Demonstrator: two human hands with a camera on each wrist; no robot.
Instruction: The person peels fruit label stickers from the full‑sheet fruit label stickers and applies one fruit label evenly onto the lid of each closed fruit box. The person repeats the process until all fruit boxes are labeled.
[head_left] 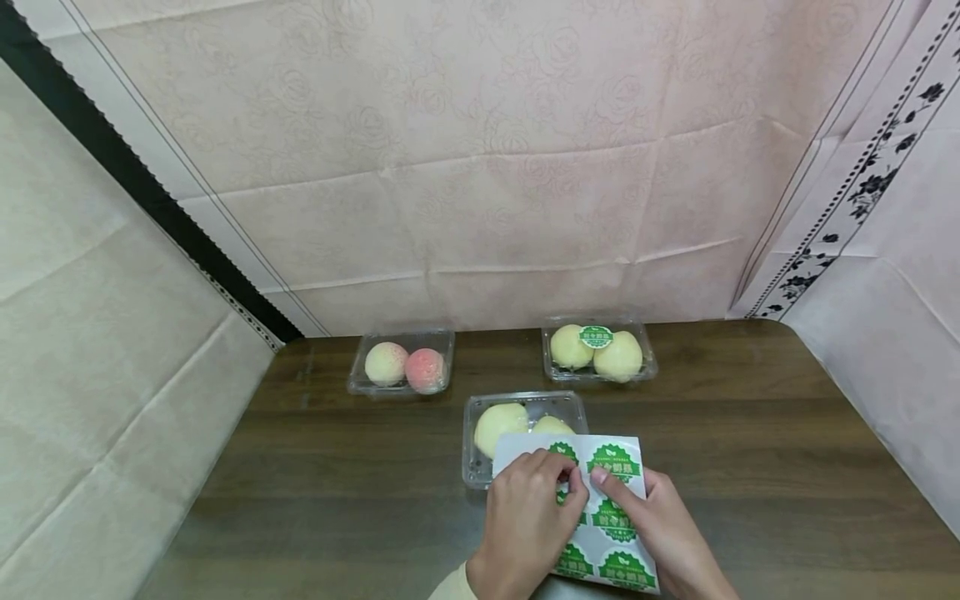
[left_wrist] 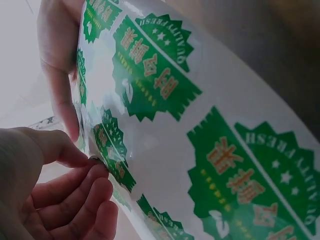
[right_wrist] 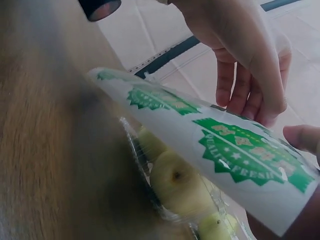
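Observation:
My right hand point(head_left: 663, 521) grips the right edge of a white sheet point(head_left: 600, 550) of round green stickers, thumb on top. The left hand point(head_left: 528, 512) pinches the edge of a green sticker point(left_wrist: 107, 140) between thumb and index finger, its other fingers curled. In the left wrist view the sheet bows toward the camera. Just beyond the sheet sits a clear plastic box point(head_left: 471, 442) holding two pale yellow-green round fruits point(head_left: 498, 425); the sheet overlaps its near part. The right wrist view shows these fruits point(right_wrist: 177, 182) below the sheet.
At the back left stands a clear box point(head_left: 360, 387) with one pale and one pink round fruit point(head_left: 425, 370). Another box point(head_left: 551, 371) at the back right holds two pale fruits under a green sticker point(head_left: 596, 337). Cloth-covered walls point(head_left: 480, 208) enclose the wooden table point(head_left: 337, 500).

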